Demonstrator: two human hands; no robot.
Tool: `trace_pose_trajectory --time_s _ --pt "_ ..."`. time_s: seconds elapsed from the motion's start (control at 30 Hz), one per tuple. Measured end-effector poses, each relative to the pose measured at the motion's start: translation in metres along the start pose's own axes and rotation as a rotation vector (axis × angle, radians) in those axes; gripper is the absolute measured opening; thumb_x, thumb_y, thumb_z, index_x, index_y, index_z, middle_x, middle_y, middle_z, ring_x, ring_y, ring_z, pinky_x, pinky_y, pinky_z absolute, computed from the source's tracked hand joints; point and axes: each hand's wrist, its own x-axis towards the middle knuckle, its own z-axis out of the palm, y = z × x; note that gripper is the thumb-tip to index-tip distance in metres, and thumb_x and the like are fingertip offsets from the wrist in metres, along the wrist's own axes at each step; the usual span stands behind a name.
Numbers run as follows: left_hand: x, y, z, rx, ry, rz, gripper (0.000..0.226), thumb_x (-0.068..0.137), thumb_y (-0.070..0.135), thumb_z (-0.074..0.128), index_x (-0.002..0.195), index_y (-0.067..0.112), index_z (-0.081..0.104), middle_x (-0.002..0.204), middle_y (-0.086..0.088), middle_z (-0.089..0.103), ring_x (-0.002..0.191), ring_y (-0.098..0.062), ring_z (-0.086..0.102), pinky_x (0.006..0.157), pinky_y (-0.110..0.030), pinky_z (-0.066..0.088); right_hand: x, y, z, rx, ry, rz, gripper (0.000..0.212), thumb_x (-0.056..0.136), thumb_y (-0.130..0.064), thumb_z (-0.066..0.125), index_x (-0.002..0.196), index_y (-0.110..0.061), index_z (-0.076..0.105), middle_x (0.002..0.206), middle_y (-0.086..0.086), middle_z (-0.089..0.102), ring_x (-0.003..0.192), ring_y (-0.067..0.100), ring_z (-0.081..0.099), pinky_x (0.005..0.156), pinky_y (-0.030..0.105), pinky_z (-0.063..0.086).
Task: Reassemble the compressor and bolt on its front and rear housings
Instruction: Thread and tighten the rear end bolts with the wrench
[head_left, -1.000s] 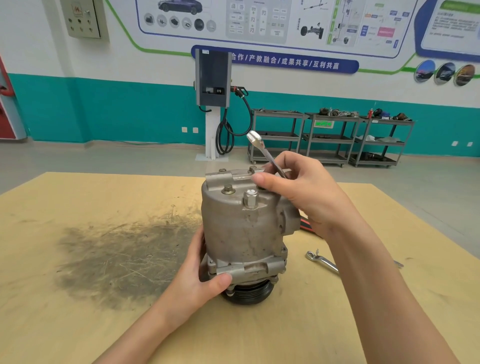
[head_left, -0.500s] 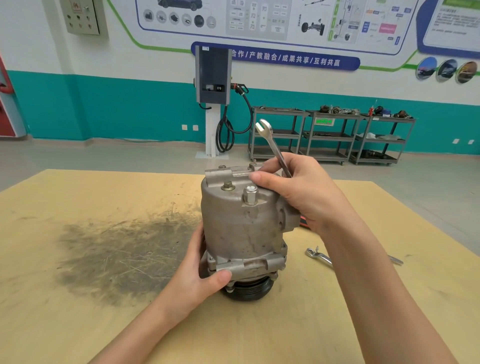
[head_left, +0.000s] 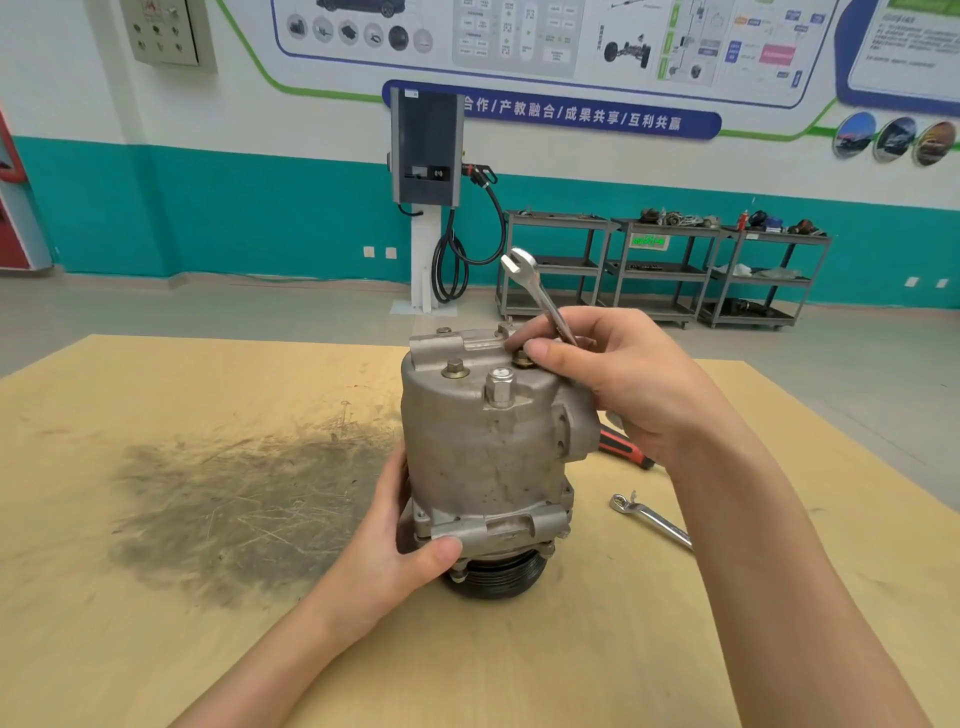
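Compressor (head_left: 488, 457) is stood upright near the middle of the table (head_left: 156, 649), with its pulley (head_left: 498, 579) down on the board and one housing turned up. At the lower flange it is gripped by the left hand (head_left: 400, 551), the thumb curled over the front edge, so the body is kept from turning. A wrench (head_left: 540, 296) is held in the right hand (head_left: 618, 384), fingers closed round its shaft; the open end points up and away, free in the air. The lower end of the wrench is hidden under the fingers, so it cannot be told whether it is seated on the bolt (head_left: 521, 358) just beside the thumb.

The step in hand is judged to be the tightening of the bolts on the upper housing. Two other fasteners, a small bolt (head_left: 455, 368) and a tall fitting (head_left: 500, 387), are seen on the same face. For the next move, the wrench should be seated fully on the bolt head and swung, while the body is held firmly against the turn. A second wrench (head_left: 652, 519) and a red-handled tool (head_left: 623, 449) are lying toward the right edge.
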Motion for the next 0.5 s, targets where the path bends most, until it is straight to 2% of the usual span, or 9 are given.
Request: trace_pose_trajectory --time_s 0.1,0.17,0.23,0.3,0.37,0.43,0.5 --pt "0.000 0.000 0.000 0.005 0.001 0.001 0.120 0.057 0.079 0.074 0.149 0.030 0.015 0.140 0.037 0.043 0.134 0.009 0.039 0.098 -0.007 0.037 0.003 0.003 0.004 -0.057 0.077 0.007 0.009 0.080 -0.019 0.077 0.074 -0.023 0.071 0.069 -0.009 0.069 0.066 0.005 0.063 0.061 0.024 0.050" --pt "0.000 0.000 0.000 0.010 0.005 0.006 0.122 0.057 0.079 0.074 0.151 0.029 0.014 0.141 0.036 0.042 0.135 0.008 0.038 0.099 -0.007 0.037 0.004 0.004 0.010 -0.129 0.162 0.013 0.015 0.075 -0.030 0.081 0.072 -0.024 0.067 0.064 -0.011 0.065 0.061 0.005 0.058 0.058 0.027 0.049" --pt "0.000 -0.001 0.000 0.010 0.007 0.001 0.124 0.058 0.079 0.075 0.152 0.027 0.013 0.143 0.034 0.041 0.136 0.007 0.038 0.100 -0.008 0.037 0.005 0.006 0.017 -0.214 0.247 -0.003 0.024 0.071 -0.041 0.082 0.071 -0.025 0.063 0.058 -0.015 0.061 0.057 0.003 0.055 0.051 0.024 0.045" --pt "0.000 -0.001 0.000 0.007 0.004 -0.004 0.125 0.058 0.078 0.075 0.153 0.026 0.013 0.144 0.032 0.041 0.136 0.006 0.038 0.100 -0.008 0.038 0.005 0.008 0.021 -0.277 0.298 -0.023 0.031 0.066 -0.048 0.082 0.072 -0.025 0.062 0.061 -0.015 0.060 0.062 0.004 0.054 0.053 0.025 0.043" --pt "0.000 -0.002 -0.001 0.002 0.003 -0.007 0.126 0.058 0.077 0.076 0.154 0.026 0.013 0.145 0.031 0.042 0.136 0.005 0.039 0.100 -0.009 0.038 0.003 0.006 0.021 -0.228 0.281 -0.025 0.034 0.065 -0.049 0.082 0.075 -0.023 0.062 0.061 -0.013 0.061 0.057 0.003 0.053 0.049 0.023 0.042" --pt "0.000 -0.003 -0.002 0.003 0.002 -0.002 0.125 0.059 0.077 0.076 0.154 0.026 0.012 0.145 0.032 0.041 0.137 0.005 0.038 0.100 -0.009 0.038 0.001 0.003 0.015 -0.127 0.187 -0.015 0.030 0.069 -0.042 0.081 0.079 -0.020 0.063 0.062 -0.012 0.064 0.052 0.004 0.053 0.048 0.023 0.043" --pt "0.000 -0.004 -0.002 0.008 0.002 -0.001 0.124 0.059 0.077 0.075 0.153 0.026 0.012 0.145 0.032 0.041 0.137 0.005 0.038 0.101 -0.009 0.037 0.000 0.002 0.007 -0.051 0.106 -0.018 0.012 0.076 -0.031 0.077 0.080 -0.023 0.070 0.075 -0.009 0.069 0.069 0.007 0.063 0.069 0.029 0.051"
